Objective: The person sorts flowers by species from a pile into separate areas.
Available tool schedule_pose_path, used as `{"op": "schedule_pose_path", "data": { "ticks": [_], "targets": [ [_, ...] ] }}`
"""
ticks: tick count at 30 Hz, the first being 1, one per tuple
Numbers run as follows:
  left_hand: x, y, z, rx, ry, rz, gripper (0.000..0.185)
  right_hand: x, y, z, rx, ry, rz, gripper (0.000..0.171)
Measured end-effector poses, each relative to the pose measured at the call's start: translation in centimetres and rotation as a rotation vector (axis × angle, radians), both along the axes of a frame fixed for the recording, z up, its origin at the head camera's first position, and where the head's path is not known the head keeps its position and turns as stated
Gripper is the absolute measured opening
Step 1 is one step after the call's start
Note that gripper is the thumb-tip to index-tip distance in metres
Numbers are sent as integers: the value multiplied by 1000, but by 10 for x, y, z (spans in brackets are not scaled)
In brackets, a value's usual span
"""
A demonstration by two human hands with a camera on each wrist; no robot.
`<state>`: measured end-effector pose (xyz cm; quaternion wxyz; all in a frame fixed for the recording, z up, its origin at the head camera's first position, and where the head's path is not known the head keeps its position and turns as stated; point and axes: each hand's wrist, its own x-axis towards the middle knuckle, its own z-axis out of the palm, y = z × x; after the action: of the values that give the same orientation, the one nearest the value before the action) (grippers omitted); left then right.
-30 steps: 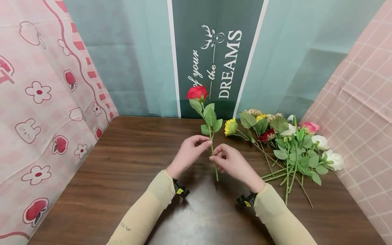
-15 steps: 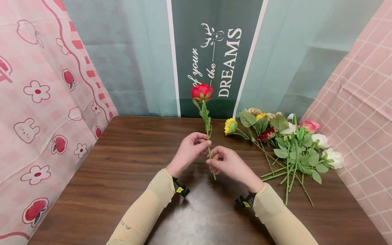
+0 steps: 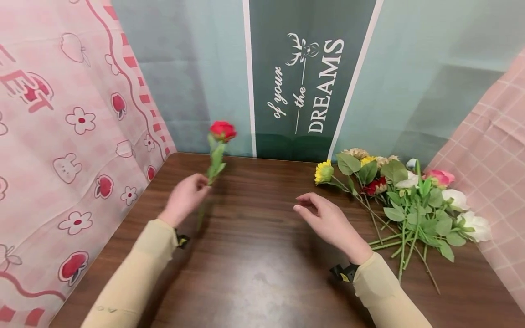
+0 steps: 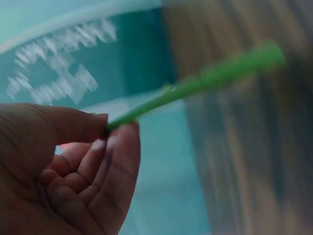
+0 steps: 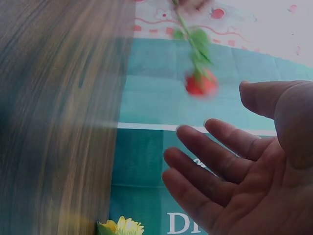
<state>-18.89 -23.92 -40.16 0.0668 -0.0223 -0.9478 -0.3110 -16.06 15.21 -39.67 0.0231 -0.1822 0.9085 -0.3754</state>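
Note:
A red artificial rose with green leaves stands nearly upright over the left part of the wooden table. My left hand pinches its stem between thumb and fingers, below the leaves. In the left wrist view the green stem sticks out past the fingertips, blurred. My right hand is held above the table near its middle, fingers relaxed and apart from the thumb, with nothing in it. The right wrist view shows this empty palm, with the rose some way off.
On the right of the table lies a pile of artificial flowers, white, pink, dark red and yellow, with stems pointing toward me. A yellow flower juts out leftward. Patterned cloths hang behind and at both sides.
Both hands were on the rose's stem. The right hand has let go and stays near the middle, while the left hand has carried the rose to the left. The head view has shifted slightly.

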Motion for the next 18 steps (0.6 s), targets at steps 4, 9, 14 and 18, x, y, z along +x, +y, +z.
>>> {"op": "schedule_pose_path", "data": {
  "ticks": [4, 9, 14, 18],
  "targets": [
    [8, -71, -10, -216, -58, 119, 24, -2, 2, -2, 4, 3, 11, 48],
    [6, -107, -17, -285, -136, 166, 14, -2, 4, -3, 38, 6, 26, 52],
    [1, -117, -26, -304, -172, 141, 13, -2, 2, -5, 53, 4, 37, 52],
    [1, -117, -30, -306, -179, 155, 15, -4, 0, -5, 62, 6, 39, 50]
  ]
}}
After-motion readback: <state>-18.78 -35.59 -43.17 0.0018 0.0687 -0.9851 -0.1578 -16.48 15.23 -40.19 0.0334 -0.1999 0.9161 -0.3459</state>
